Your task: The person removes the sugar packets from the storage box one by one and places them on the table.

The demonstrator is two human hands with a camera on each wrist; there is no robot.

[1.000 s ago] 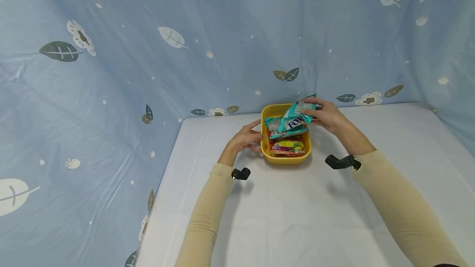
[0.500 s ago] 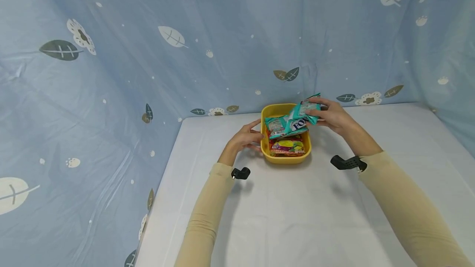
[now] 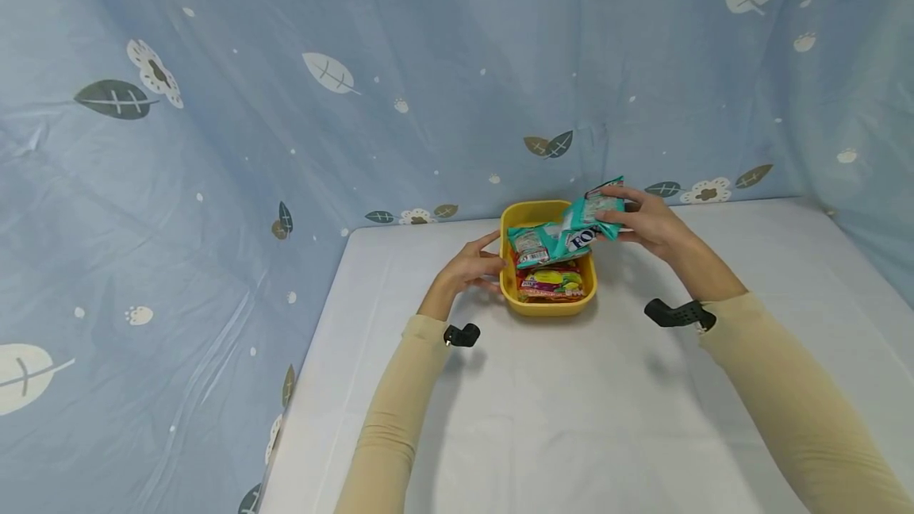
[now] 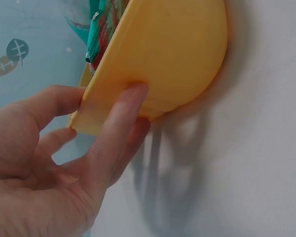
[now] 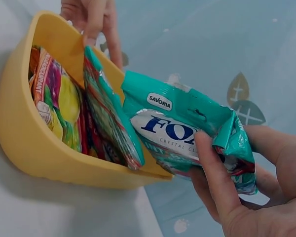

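A yellow plastic tub (image 3: 512,292) (image 4: 163,54) (image 5: 29,143) stands on the white table near the back wall, filled with snack packets. My right hand (image 3: 635,220) (image 5: 237,192) pinches a teal candy bag (image 3: 589,224) (image 5: 182,131) by its end, lifted over the tub's right rim. A second teal packet (image 3: 531,243) (image 5: 106,113) and a colourful red and yellow packet (image 3: 550,282) (image 5: 54,106) lie inside. My left hand (image 3: 471,266) (image 4: 74,148) steadies the tub's left wall, thumb and fingers touching its outside and rim.
The white table (image 3: 571,411) stretches toward me in front of the tub. A blue curtain with leaf prints (image 3: 286,101) hangs behind and along the left side. Black wrist mounts (image 3: 462,334) sit on both beige sleeves.
My right hand has drawn the teal candy bag a little up and to the right, out past the tub's rim. The left hand has stayed on the tub.
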